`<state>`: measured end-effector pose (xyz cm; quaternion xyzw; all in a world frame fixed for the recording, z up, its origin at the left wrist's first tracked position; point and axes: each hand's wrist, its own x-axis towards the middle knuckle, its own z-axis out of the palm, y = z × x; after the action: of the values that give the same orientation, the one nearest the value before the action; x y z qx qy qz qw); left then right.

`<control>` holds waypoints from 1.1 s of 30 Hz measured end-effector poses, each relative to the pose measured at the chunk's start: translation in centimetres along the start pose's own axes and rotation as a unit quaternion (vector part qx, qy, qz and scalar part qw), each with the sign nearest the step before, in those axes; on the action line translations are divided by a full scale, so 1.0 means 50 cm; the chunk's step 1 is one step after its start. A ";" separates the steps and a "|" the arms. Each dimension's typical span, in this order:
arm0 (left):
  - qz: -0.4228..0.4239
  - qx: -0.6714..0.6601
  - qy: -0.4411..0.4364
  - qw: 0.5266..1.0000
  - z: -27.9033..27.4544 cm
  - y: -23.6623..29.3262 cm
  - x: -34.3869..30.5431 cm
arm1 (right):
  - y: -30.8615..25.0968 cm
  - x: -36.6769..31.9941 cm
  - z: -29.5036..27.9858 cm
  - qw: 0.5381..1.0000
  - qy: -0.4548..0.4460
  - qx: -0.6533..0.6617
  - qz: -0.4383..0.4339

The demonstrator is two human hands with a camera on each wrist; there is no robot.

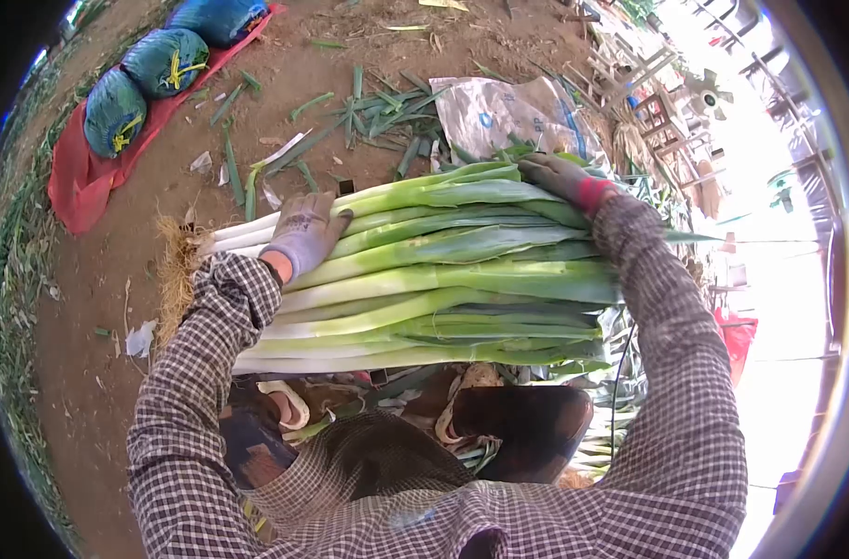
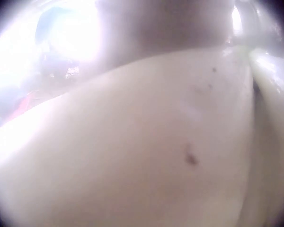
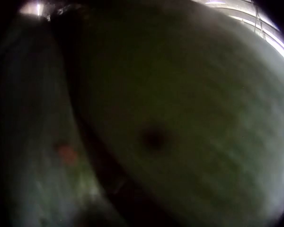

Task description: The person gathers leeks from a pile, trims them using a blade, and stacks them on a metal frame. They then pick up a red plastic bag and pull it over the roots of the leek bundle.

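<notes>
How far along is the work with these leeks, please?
Done: three filled blue bags lie on the red cloth, cut leaves litter the ground. In hand: a stack of leeks, left hand resting on the white ends, right hand gripping the green tops. Left: this stack shows no tie or bag yet.

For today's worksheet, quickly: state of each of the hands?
Left hand: open, resting on the leek bundle.
Right hand: on its leafy end; grip cannot be told.
</notes>
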<state>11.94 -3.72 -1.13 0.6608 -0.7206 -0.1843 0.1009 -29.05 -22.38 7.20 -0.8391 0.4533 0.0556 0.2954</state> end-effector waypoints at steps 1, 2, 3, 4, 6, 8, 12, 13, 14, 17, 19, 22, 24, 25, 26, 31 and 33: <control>0.001 -0.006 0.000 1.000 -0.002 -0.001 0.003 | -0.002 -0.031 -0.020 0.998 0.040 0.037 0.020; -0.001 -0.001 -0.007 1.000 -0.002 0.006 -0.001 | 0.019 -0.057 -0.015 0.993 0.073 0.077 0.044; -0.005 0.005 -0.014 1.000 -0.003 0.010 -0.003 | 0.049 -0.073 0.007 0.992 0.082 0.053 0.074; -0.010 0.013 -0.013 1.000 -0.008 0.009 0.001 | 0.092 -0.075 0.027 0.990 0.094 0.024 0.098; -0.003 0.021 -0.009 1.000 0.012 -0.009 0.008 | 0.130 -0.057 0.053 0.984 0.104 -0.014 0.141; -0.010 0.018 -0.019 1.000 0.006 -0.001 0.006 | 0.153 -0.027 0.059 0.978 0.098 -0.039 0.182; -0.014 0.019 -0.033 0.999 -0.006 0.005 0.006 | 0.119 -0.032 -0.002 0.975 0.026 -0.158 0.154; -0.019 0.019 -0.041 0.999 -0.008 0.005 0.008 | 0.074 -0.037 -0.037 0.959 0.008 -0.219 0.177; -0.021 0.020 -0.035 0.999 -0.006 0.004 0.010 | -0.004 -0.066 -0.074 0.944 0.030 -0.296 0.139; -0.024 0.020 -0.026 0.999 -0.004 0.007 0.007 | -0.104 -0.071 -0.114 0.965 0.138 -0.220 0.041; -0.028 0.016 -0.039 0.999 -0.007 0.008 0.010 | -0.245 -0.064 -0.071 0.984 0.113 -0.130 -0.054; -0.028 0.010 -0.035 0.999 -0.001 0.005 0.011 | -0.361 -0.015 0.059 0.960 0.058 -0.198 -0.192; -0.027 0.009 -0.014 1.000 0.001 0.003 0.010 | -0.333 0.056 0.140 0.951 0.057 -0.226 -0.202; -0.022 -0.005 -0.001 1.000 0.000 0.005 0.006 | -0.353 0.062 0.145 0.948 0.053 -0.259 -0.175; -0.023 -0.008 0.008 1.000 -0.001 0.004 0.003 | -0.375 0.065 0.146 0.943 0.048 -0.292 -0.149; -0.016 -0.011 0.050 0.999 0.006 -0.005 -0.003 | -0.385 0.074 0.126 0.960 -0.002 -0.272 -0.058; -0.016 -0.012 0.045 0.999 0.006 0.000 -0.009 | -0.382 0.081 0.129 0.970 -0.005 -0.238 -0.041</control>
<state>11.86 -3.23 -1.35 0.6783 -0.7026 -0.1645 0.1385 -10.40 -13.91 8.97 -0.9027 0.3912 0.1540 0.0912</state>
